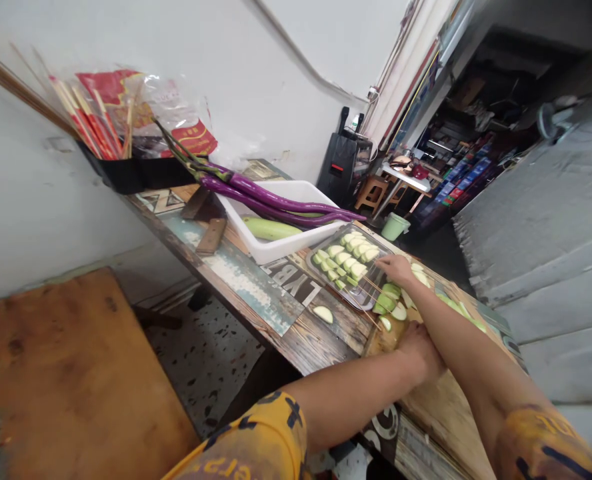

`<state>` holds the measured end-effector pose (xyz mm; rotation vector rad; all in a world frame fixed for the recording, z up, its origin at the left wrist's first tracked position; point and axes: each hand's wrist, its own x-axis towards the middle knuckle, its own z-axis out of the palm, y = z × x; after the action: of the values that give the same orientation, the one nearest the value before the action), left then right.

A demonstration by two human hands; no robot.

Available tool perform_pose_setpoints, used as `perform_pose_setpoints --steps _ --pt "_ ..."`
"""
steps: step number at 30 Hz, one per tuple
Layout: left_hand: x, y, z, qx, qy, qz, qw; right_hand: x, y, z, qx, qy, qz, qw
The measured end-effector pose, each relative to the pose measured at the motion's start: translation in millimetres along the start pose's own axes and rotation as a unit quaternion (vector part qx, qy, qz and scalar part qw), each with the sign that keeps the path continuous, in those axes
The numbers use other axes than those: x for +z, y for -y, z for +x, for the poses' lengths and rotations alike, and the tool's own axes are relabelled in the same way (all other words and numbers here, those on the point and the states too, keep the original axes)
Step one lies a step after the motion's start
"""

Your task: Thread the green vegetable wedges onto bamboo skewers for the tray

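My right hand (397,269) reaches over the near edge of a metal tray (314,261) that holds several skewers of pale green vegetable slices (349,257). Its fingers are drawn together over the thin wooden sticks of a skewer (371,288). My left hand (420,345) rests on a wooden cutting board (439,407), its fingers hidden behind my right forearm. Loose green slices (390,303) lie between the two hands. One slice (323,313) lies alone on the table.
A white tub (276,250) beyond the tray holds long purple eggplants (276,199) and a green gourd (271,229). A cleaver (211,233) lies on the printed tabletop (256,287). A black bin with bagged skewer sticks (101,127) stands against the wall. A wooden bench (71,380) sits below.
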<state>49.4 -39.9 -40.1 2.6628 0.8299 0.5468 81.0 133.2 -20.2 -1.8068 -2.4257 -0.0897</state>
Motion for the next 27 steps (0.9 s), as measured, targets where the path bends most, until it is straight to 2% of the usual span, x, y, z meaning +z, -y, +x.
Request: perform_pose_setpoints --steps 3,9,12,15,18,21,24,27 --pt "2.2 0.3 0.2 -0.029 -0.035 0.001 0.999 1.4 -1.1 0.1 -0.003 0.012 -0.001 1.000" --pt "6.2 0.5 1.7 -0.029 -0.058 -0.012 0.998 -4.7 5.3 -5.5 -0.008 0.004 -0.009 1.000" --pt "7.0 1.5 4.8 -0.048 -0.058 -0.024 0.997 -24.4 7.1 -14.3 0.005 -0.026 -0.011 1.000" --pt "5.3 1.0 6.0 -0.075 -0.101 -0.041 0.991 -54.3 -5.1 -38.1 0.028 -0.077 -0.001 0.997" --pt "-1.2 -0.6 2.8 -0.081 -0.157 -0.053 0.983 -80.2 -39.0 -80.7 0.057 -0.106 0.012 0.993" --pt "-7.9 0.8 -1.3 -0.060 -0.199 -0.045 0.977 -90.9 -90.0 -135.6 0.185 -0.075 -0.018 0.980" --pt "-9.4 5.7 -2.7 -0.027 -0.249 -0.059 0.966 -84.6 -141.0 -191.3 0.304 -0.046 -0.036 0.951" --pt "-6.9 10.2 -2.1 -0.003 -0.305 -0.082 0.949 -67.2 -175.9 -235.0 0.372 -0.028 -0.043 0.927"
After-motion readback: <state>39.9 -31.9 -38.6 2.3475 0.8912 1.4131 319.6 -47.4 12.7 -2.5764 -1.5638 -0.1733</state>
